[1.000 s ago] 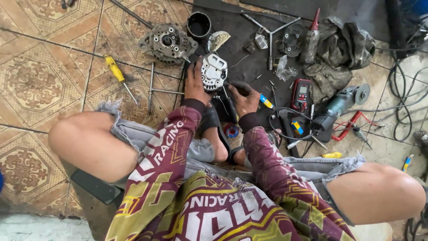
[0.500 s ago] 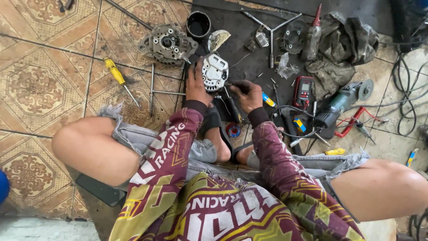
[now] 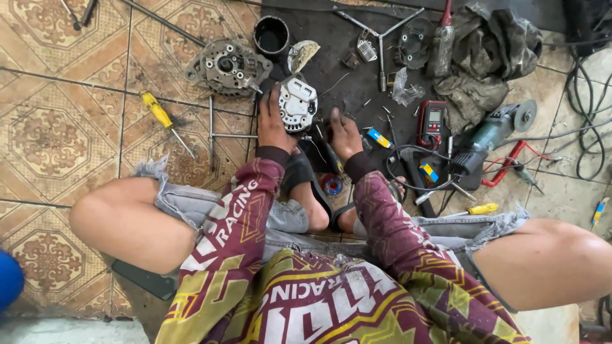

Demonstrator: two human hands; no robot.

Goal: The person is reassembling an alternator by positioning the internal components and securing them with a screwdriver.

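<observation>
The left hand [image 3: 273,121] was closed around the side of a white alternator housing [image 3: 297,104] on the dark floor mat [image 3: 357,83]. The right hand [image 3: 344,132], curled just beside it, gripped a dark-handled tool [image 3: 332,156]. Beyond lay a grey alternator half [image 3: 227,65] and a black cup [image 3: 271,35].

silver-white alternator housing [image 3: 298,103]; yellow-handled screwdriver [image 3: 157,111]; red multimeter [image 3: 432,121]; brown ornate patterned floor tiles [image 3: 51,137]; black mat [image 3: 357,76].
</observation>
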